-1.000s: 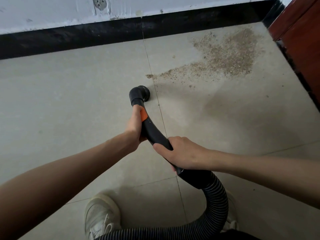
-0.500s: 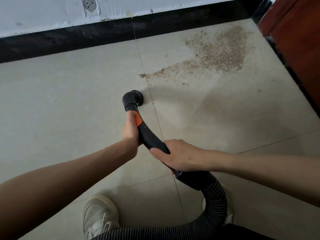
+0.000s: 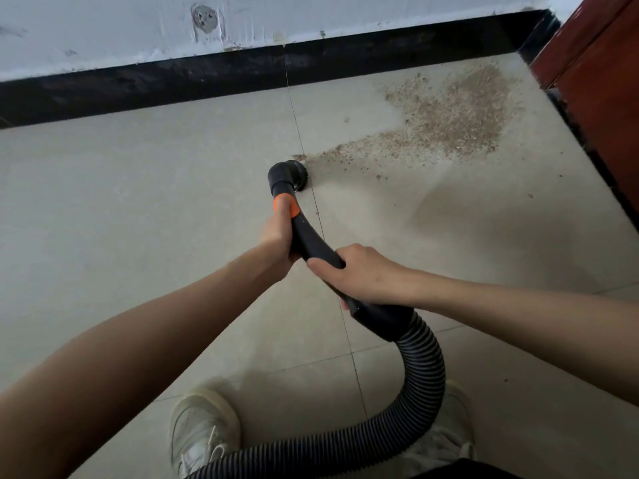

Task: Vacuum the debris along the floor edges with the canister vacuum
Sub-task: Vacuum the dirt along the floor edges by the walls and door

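Both hands are clenched on the wand: right hand (image 3: 359,274) nearer the ribbed hose (image 3: 423,375), left hand (image 3: 276,236) by the orange collar. I'd keep the brush nozzle (image 3: 288,176) flat and sweep slowly right through the debris (image 3: 449,115) toward the corner. It's nudged forward since half a second ago and now touches the trail's tip.

Open floor (image 3: 138,209) leftward; baseboard (image 3: 173,84) ahead, cabinet (image 3: 601,81) right.
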